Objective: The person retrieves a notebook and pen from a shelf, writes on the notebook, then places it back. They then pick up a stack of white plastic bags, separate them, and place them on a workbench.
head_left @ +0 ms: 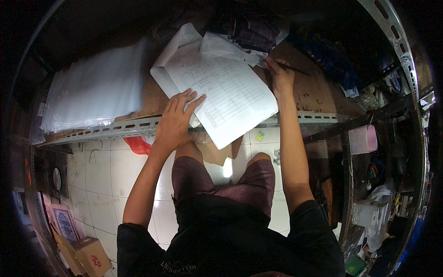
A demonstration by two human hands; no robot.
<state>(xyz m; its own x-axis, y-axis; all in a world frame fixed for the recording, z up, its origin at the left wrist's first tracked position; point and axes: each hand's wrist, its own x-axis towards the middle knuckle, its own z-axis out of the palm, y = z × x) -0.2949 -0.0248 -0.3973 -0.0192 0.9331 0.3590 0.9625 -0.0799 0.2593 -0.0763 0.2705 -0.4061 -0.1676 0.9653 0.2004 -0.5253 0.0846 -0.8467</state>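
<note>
A stack of white ruled sheets (pixel 230 94) with handwriting and a printed table lies tilted on the brown shelf board (pixel 318 94), its near corner hanging past the metal edge. My left hand (pixel 176 115) rests on the left side of the sheets, fingers stretched and apart. At their upper right, my right hand (pixel 281 81) is closed around a dark pen (pixel 297 70), which points off to the right. A smaller white slip (pixel 224 46) lies across the top of the sheets. Behind it sits a dark plaid folded cloth (pixel 256 34).
A pile of clear plastic sleeves (pixel 94 87) covers the shelf's left part. The slotted metal rail (pixel 134 123) borders the shelf's front. Below are a red bag (pixel 137 145) and a cardboard box (pixel 92 257) on white tiles. Cluttered shelves with a pink container (pixel 364 139) stand at right.
</note>
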